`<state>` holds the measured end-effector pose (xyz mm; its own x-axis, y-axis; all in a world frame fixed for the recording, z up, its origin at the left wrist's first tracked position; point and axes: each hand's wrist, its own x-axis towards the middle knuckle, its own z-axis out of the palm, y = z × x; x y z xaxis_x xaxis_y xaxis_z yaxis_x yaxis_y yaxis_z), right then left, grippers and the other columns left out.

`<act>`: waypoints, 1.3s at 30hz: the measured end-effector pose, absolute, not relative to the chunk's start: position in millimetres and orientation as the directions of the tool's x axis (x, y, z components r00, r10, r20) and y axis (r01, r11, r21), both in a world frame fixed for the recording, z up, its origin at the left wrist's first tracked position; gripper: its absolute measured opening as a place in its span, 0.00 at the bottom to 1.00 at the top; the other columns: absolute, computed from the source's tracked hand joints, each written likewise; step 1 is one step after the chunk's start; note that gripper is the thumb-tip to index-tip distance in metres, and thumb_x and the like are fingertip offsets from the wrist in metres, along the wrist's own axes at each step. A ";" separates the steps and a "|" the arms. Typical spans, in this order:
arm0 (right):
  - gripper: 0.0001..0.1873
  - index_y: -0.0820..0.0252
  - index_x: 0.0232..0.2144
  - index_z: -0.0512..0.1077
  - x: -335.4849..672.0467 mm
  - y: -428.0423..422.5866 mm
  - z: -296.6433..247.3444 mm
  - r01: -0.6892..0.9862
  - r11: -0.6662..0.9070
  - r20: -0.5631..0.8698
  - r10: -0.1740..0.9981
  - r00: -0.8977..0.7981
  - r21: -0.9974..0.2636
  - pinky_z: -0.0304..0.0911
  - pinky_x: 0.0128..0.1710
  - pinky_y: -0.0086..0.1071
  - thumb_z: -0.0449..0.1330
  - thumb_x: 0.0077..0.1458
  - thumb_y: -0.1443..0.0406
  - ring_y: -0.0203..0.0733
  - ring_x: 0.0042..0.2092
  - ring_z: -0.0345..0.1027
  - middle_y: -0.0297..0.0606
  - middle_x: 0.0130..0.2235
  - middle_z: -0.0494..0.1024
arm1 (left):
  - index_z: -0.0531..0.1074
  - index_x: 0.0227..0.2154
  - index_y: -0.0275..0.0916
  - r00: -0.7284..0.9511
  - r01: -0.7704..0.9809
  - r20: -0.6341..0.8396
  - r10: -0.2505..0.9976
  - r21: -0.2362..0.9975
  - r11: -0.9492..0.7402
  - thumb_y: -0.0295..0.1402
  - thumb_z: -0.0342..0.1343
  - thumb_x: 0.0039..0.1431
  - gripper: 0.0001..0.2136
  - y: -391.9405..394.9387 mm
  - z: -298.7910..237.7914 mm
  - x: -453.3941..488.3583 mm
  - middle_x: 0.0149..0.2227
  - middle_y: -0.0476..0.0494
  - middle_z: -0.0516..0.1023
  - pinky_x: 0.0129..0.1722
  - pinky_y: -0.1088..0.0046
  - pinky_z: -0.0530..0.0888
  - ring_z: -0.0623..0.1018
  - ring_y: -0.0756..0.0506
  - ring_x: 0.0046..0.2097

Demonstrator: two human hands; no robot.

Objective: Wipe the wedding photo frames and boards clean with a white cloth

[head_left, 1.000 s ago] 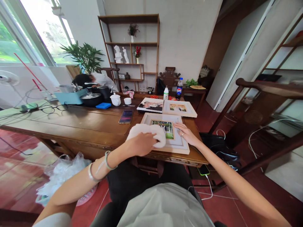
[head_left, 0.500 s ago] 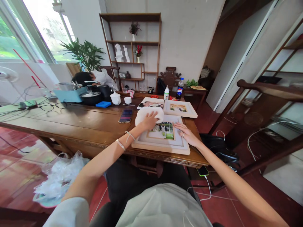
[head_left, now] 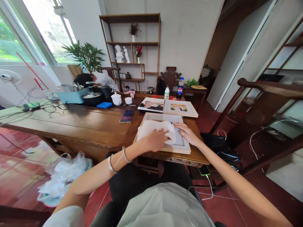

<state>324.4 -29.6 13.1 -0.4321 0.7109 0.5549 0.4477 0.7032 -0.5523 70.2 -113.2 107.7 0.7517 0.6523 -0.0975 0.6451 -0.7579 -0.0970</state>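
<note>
A white-framed photo [head_left: 163, 118] lies flat near the front right edge of the wooden table [head_left: 78, 121]. My left hand [head_left: 155, 141] presses a white cloth [head_left: 155, 129] onto the middle of the picture, fingers closed over the cloth. My right hand [head_left: 187, 133] rests flat on the frame's right side, fingers stretched out, holding nothing. The cloth hides most of the photo.
Two more framed photos [head_left: 181, 108] lie behind it, beside a phone [head_left: 126, 116]. Pots, a blue tray, a teapot and cables sit further left. Another person [head_left: 94, 78] sits at the far end. A plastic bag [head_left: 63, 173] lies on the floor at left.
My left hand has drawn the cloth from the frame's far left corner back toward me and right, over the centre of the photo. The right hand has stayed on the frame.
</note>
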 end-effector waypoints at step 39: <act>0.26 0.53 0.50 0.73 321.4 -32.9 24.2 0.484 0.631 0.456 0.774 -0.440 -0.606 0.47 0.64 0.53 0.53 0.49 0.70 0.50 0.63 0.55 0.37 0.57 0.71 | 0.69 0.53 0.44 0.486 0.838 -0.116 0.866 -0.220 -0.500 0.17 0.50 0.52 0.26 -19.5 110.3 59.1 0.68 0.44 0.48 0.58 0.38 0.55 0.50 0.31 0.67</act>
<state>321.4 -32.9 24.2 -0.4396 0.7741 0.4555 0.4838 0.6313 -0.6061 59.1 -19.5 110.3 0.4862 0.8661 -0.1160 0.8378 -0.4998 -0.2198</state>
